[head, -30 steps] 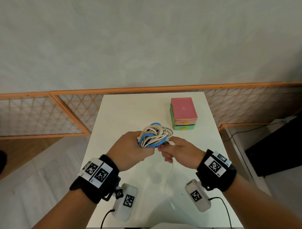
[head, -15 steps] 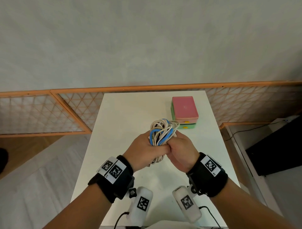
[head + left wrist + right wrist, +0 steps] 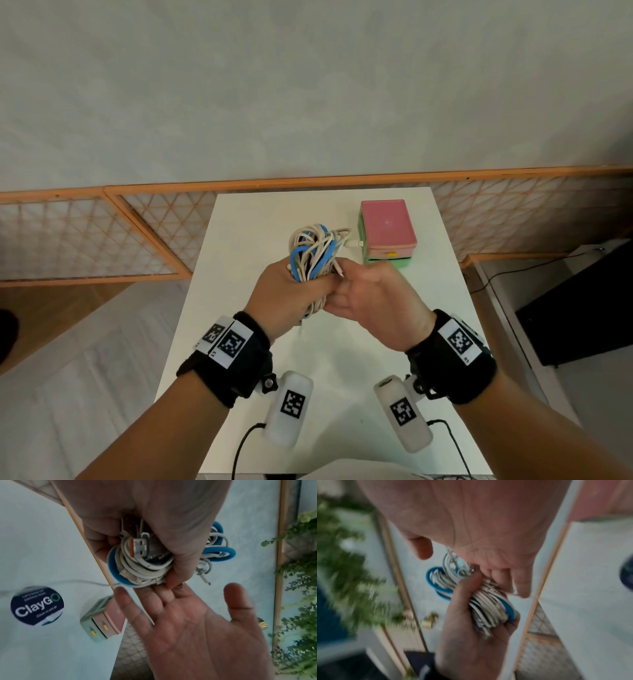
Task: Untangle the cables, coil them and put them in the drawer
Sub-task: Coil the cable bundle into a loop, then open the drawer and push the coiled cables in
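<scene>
A bundle of white and blue cables (image 3: pixel 313 255) stands upright in my left hand (image 3: pixel 291 294), whose fingers are curled round its lower part. The left wrist view shows the loops (image 3: pixel 144 563) and a USB plug with an orange tongue inside that fist (image 3: pixel 154 513). My right hand (image 3: pixel 370 298) lies beside it, palm open (image 3: pixel 188 622), straight fingertips touching the bundle's underside. The small drawer box (image 3: pixel 388 231), pink above green with yellow handles, sits closed on the table behind the hands (image 3: pixel 104 618). A white plug end (image 3: pixel 356 244) sticks out toward the box.
The white table (image 3: pixel 260 222) is narrow, with floor on both sides. An orange lattice fence (image 3: pixel 102 236) runs behind it below a grey wall. A black unit (image 3: pixel 582 308) stands on the floor at right. A round dark sticker (image 3: pixel 36 605) lies on the tabletop.
The bundle has been turned upright and carried further from me, toward the drawer box. My right hand has let go of the cable and opened. The hanging white tail is gathered in.
</scene>
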`<state>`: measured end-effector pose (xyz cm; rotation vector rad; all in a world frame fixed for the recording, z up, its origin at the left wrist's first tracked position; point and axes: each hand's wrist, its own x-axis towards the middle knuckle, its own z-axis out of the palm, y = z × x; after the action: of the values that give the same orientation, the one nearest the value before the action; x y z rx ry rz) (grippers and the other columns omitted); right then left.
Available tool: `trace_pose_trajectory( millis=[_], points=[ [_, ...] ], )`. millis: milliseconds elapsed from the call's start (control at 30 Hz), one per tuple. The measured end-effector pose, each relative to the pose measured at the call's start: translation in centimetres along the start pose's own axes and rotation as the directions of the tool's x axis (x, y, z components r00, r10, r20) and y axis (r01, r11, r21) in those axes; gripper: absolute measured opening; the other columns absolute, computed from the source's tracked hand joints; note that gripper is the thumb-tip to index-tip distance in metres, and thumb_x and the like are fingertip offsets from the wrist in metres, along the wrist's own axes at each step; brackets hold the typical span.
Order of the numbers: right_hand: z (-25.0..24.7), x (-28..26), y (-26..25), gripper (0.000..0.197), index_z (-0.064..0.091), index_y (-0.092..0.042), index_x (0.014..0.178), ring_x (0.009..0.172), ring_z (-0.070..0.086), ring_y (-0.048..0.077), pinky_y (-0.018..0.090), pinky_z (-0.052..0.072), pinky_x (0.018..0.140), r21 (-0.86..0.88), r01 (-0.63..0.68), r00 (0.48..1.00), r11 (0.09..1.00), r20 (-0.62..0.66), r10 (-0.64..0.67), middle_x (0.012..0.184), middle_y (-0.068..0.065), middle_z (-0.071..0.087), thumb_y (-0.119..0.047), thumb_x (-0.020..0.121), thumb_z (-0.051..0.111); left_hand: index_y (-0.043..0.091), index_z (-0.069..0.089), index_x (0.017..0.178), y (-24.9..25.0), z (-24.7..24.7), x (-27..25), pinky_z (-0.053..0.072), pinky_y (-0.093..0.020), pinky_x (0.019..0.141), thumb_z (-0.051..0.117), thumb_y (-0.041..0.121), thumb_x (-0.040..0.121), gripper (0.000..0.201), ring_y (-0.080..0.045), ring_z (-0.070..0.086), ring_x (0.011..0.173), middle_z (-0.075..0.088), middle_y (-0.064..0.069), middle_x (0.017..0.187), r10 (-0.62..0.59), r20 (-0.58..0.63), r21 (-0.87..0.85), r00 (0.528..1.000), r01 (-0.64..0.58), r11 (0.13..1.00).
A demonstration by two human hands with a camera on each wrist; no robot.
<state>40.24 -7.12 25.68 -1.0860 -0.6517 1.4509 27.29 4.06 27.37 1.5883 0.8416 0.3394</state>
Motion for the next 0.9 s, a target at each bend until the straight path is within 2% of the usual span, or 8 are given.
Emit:
trace_pose_trajectory(
  millis=[100, 300, 433, 567, 667, 733, 800, 900],
  points=[
    [1.2, 0.2, -0.8, 0.085, 0.041, -0.031, 0.155, 0.149, 0.041, 0.014, 0.048, 0.017, 0.127, 0.057, 0.000, 0.999, 0.998, 0.048, -0.003, 0.155, -0.004, 0.052, -0.082, 0.089, 0.023, 0.008, 0.072, 0.083, 0.2, 0.1, 0.1, 0.045, -0.014, 0.051, 0.074, 0.009, 0.089, 0.007, -0.004, 0.056, 0.051, 0.064, 0.006, 0.058, 0.031, -0.032, 0.032, 0.999, -0.030, 0.999],
    [2.8, 1.6, -0.5, 0.073, 0.040, -0.032, 0.153, 0.143, 0.044, 0.000, 0.031, 0.031, 0.122, -0.125, 0.164, 0.983, 0.979, -0.058, -0.172, 0.155, -0.010, 0.051, -0.066, 0.097, 0.007, 0.009, 0.060, 0.071, 0.5, 0.2, 0.0, 0.038, -0.021, 0.045, 0.069, 0.000, 0.086, 0.020, -0.014, 0.041, 0.048, 0.050, 0.000, 0.052, 0.030, -0.091, -0.034, 0.995, -0.034, 0.999],
    [1.9, 3.0, 0.0, 0.076, 0.045, -0.040, 0.152, 0.146, 0.042, 0.004, 0.043, 0.022, 0.127, -0.201, 0.130, 0.987, 0.971, -0.067, -0.146, 0.154, -0.014, 0.052, -0.081, 0.093, 0.021, -0.009, 0.059, 0.083, 0.2, 0.2, 0.6, 0.040, -0.024, 0.047, 0.070, 0.002, 0.085, 0.016, -0.020, 0.042, 0.056, 0.048, -0.015, 0.062, 0.010, -0.146, -0.078, 0.989, -0.022, 0.997],
    [1.8, 2.8, 0.2, 0.065, 0.033, -0.036, 0.158, 0.123, 0.064, 0.010, 0.035, 0.046, 0.114, -0.361, 0.138, 0.987, 0.922, -0.029, -0.159, 0.139, -0.010, 0.064, -0.064, 0.099, 0.032, -0.005, 0.065, 0.079, 0.4, 0.0, 1.3, 0.056, -0.037, 0.051, 0.070, 0.005, 0.085, 0.013, -0.022, 0.060, 0.057, 0.062, -0.024, 0.062, -0.028, -0.116, -0.082, 0.993, 0.018, 0.996],
    [-0.3, 2.1, 1.6, 0.076, 0.006, -0.044, 0.159, 0.086, 0.064, 0.012, 0.025, 0.050, 0.085, -0.606, 0.010, 0.997, 0.795, -0.050, -0.051, 0.106, -0.002, 0.073, -0.057, 0.100, 0.052, -0.005, 0.060, 0.075, 0.1, -1.3, 1.8, 0.040, -0.024, 0.045, 0.068, 0.004, 0.084, 0.015, -0.019, 0.046, 0.050, 0.052, -0.010, 0.056, -0.070, -0.167, -0.054, 0.984, 0.062, 0.997],
    [-3.1, 2.0, 2.7, 0.057, 0.034, -0.029, 0.153, 0.081, 0.059, 0.010, 0.030, 0.049, 0.081, -0.786, -0.008, 0.996, 0.618, -0.064, -0.068, 0.090, -0.004, 0.068, -0.044, 0.102, 0.055, -0.004, 0.059, 0.079, -0.8, -3.1, 2.6, 0.038, -0.025, 0.047, 0.071, 0.010, 0.084, 0.019, -0.019, 0.042, 0.051, 0.049, -0.009, 0.059, -0.056, -0.244, 0.051, 0.968, 0.071, 0.996],
    [-5.5, 1.3, 2.1, 0.027, 0.061, -0.019, 0.125, 0.082, 0.059, 0.013, 0.032, 0.045, 0.078, -0.943, -0.006, 0.987, 0.332, -0.058, -0.147, 0.091, -0.006, 0.066, -0.033, 0.107, 0.047, 0.004, 0.057, 0.074, -2.0, -5.1, 3.5, 0.040, -0.028, 0.053, 0.071, 0.017, 0.084, 0.022, -0.019, 0.046, 0.047, 0.051, -0.003, 0.054, -0.036, -0.243, 0.235, 0.969, 0.094, 0.967],
    [-6.2, 0.2, -1.1, 0.036, 0.064, -0.023, 0.110, 0.087, 0.061, 0.017, 0.036, 0.049, 0.079, -0.998, 0.066, 0.974, 0.008, 0.063, -0.220, 0.097, -0.003, 0.066, -0.044, 0.107, 0.036, 0.011, 0.059, 0.081, -3.3, -5.8, 4.5, 0.041, -0.031, 0.058, 0.072, 0.028, 0.086, 0.021, -0.031, 0.060, 0.066, 0.059, -0.004, 0.066, -0.055, -0.140, 0.604, 0.989, 0.129, 0.786]
  ],
)
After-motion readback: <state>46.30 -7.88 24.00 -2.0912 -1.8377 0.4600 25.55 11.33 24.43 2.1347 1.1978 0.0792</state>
